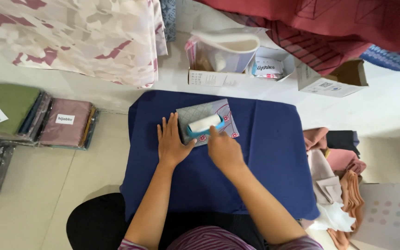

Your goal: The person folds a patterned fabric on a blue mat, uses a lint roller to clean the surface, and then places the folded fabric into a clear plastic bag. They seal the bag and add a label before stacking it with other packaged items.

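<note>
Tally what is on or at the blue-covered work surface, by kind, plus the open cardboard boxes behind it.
Folded patterned cloth: 1
Lint roller, under the right hand: 1
Hands on the cloth, counting the left hand: 2
Open cardboard boxes: 3
Total: 7

White-labelled green [5, 104] and mauve [65, 122] wrapped packs lie left; open white cartons [332, 78] stand above.

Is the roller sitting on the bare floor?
No, the lint roller lies on a folded patterned cloth atop the blue-covered table, held by the right hand.
</note>
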